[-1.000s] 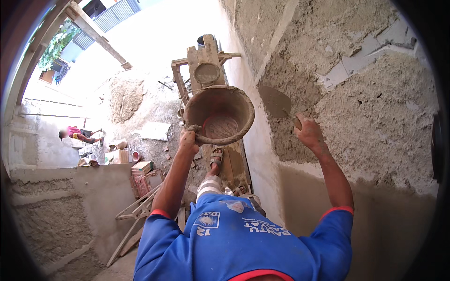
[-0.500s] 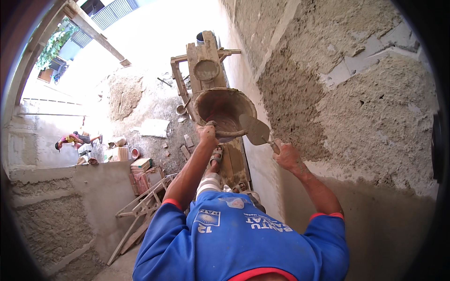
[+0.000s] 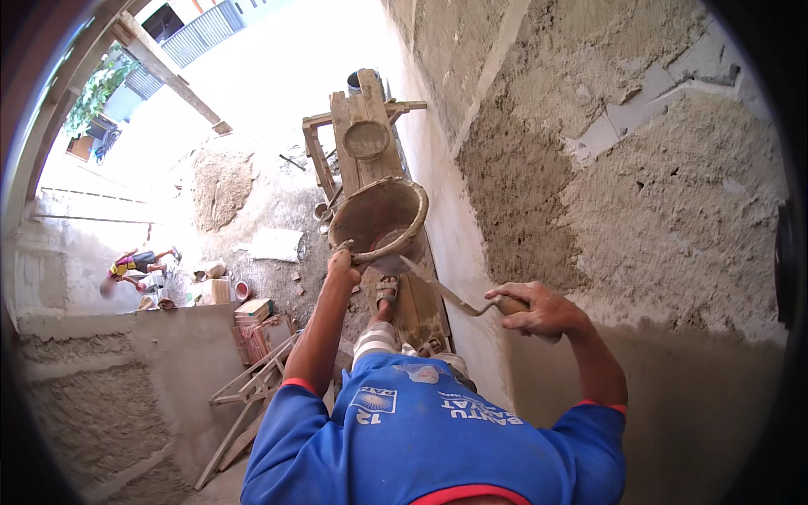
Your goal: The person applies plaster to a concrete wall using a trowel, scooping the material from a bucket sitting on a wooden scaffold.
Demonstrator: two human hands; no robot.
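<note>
My left hand [image 3: 344, 264] is closed on the near rim of a mortar-caked bucket [image 3: 358, 210]. The bucket tilts so that its mouth faces me, and its inside looks nearly bare of mortar, with a reddish patch low down. In my right hand [image 3: 543, 311] is the handle of a plastering trowel [image 3: 446, 292]. Its blade is turned almost edge-on, with the tip just at the bucket's near right rim. I cannot tell whether the tip touches. To the right, the wall [image 3: 530, 194] bears rough, partly darker wet plaster.
I stand on a wooden plank [image 3: 417, 307]. Beyond the bucket, a wooden trestle [image 3: 318, 156] carries a round mortar-covered pan [image 3: 367, 140]. Lower left are a wooden frame [image 3: 252, 379] and stacked tiles [image 3: 263, 332]. Another person [image 3: 135, 265] bends down at far left, near a low wall [image 3: 185, 345].
My left hand has tipped the bucket and shifted it left. The trowel has come away from the bucket's right side, and its blade has turned from flat to edge-on. The far person has moved slightly.
</note>
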